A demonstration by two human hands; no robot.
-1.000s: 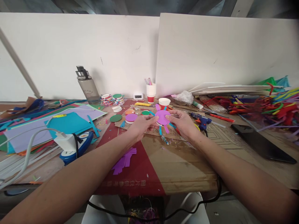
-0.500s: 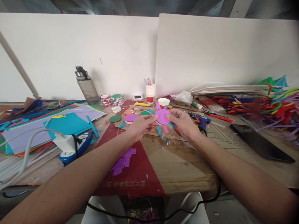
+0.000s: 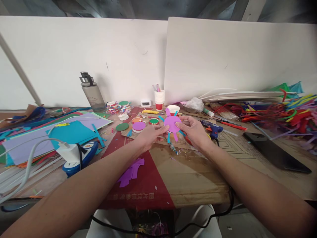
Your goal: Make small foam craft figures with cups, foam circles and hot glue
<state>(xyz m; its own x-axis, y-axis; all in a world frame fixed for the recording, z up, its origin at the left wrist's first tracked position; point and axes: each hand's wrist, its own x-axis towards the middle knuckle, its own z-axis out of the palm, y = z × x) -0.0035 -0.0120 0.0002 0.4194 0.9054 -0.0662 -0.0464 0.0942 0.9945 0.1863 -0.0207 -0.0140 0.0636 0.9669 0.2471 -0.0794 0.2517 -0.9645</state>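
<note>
Between my two hands, above the table, is a round purple paper disc (image 3: pixel 172 124) with purple and blue paper strips sticking out around its rim. My left hand (image 3: pixel 154 134) pinches its left edge, thumb on the purple face. On the right edge my right hand (image 3: pixel 192 129) grips it the same way. The fingers behind the disc are partly hidden. A white paper cup (image 3: pixel 173 109) stands just beyond it. To the left lie a purple-topped round piece (image 3: pixel 138 127), a green-topped one (image 3: pixel 154 121) and a flat green disc (image 3: pixel 122 127).
Purple paper strips (image 3: pixel 131 173) lie on the red cardboard in front. Coloured paper sheets (image 3: pixel 71 134) and a power strip (image 3: pixel 85 155) are at left. A blue glue gun (image 3: pixel 215 129) and a black phone (image 3: pixel 274 152) are at right. Behind stand a bottle (image 3: pixel 92 94) and stacked cups (image 3: pixel 159 99).
Both hands keep their hold on the purple disc, which stays in nearly the same place. The whole view has shifted very slightly.
</note>
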